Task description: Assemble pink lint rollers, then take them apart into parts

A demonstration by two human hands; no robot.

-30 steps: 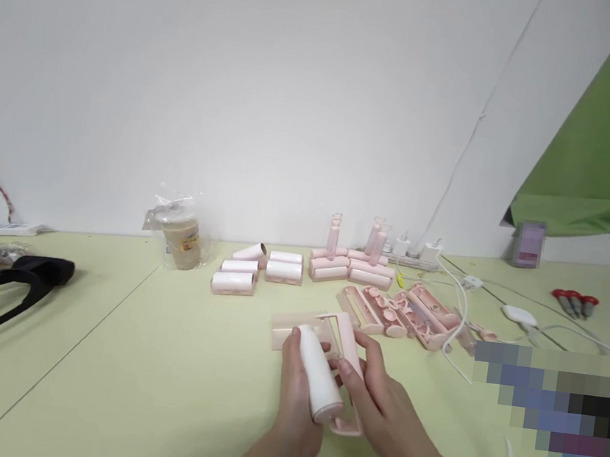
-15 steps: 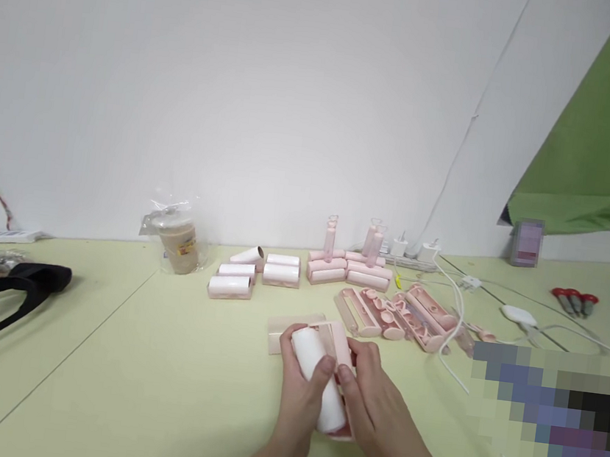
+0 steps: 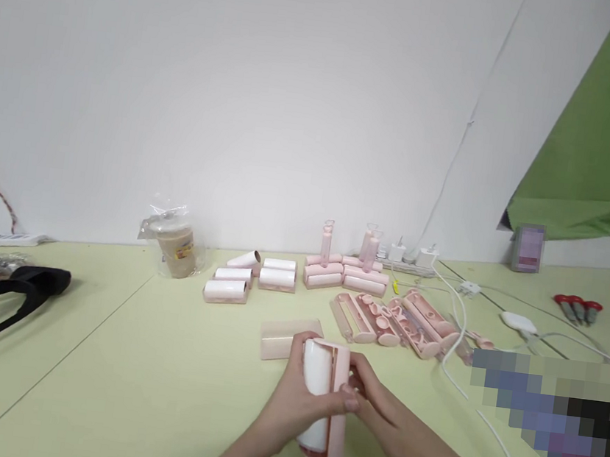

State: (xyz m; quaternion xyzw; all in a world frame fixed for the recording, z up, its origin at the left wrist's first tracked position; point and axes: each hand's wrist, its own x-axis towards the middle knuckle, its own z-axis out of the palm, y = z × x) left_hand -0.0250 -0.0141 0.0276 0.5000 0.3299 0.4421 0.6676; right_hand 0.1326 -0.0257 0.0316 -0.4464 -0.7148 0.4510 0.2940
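A lint roller (image 3: 318, 378) with a white paper roll in a pink frame is held upright between both hands at the front of the table. My left hand (image 3: 298, 398) wraps round the white roll, its thumb stretched across the pink frame. On the frame's right side, my right hand (image 3: 373, 396) has its fingers closed against the pink edge; its fingertips are partly hidden behind. A clear pinkish cover (image 3: 277, 338) lies on the table just behind my left hand.
Several lint rollers (image 3: 226, 291) stand behind, with pink assembled ones (image 3: 365, 285) beside them. Loose pink frames (image 3: 377, 319) lie to the right near a white cable (image 3: 463, 322). A bagged cup (image 3: 176, 246) and black straps (image 3: 39, 285) sit left; red-tipped tools (image 3: 577, 308) lie far right.
The lint roller has turned from a slant to nearly upright and come slightly lower. My left thumb has moved from the white roll across to the pink frame.
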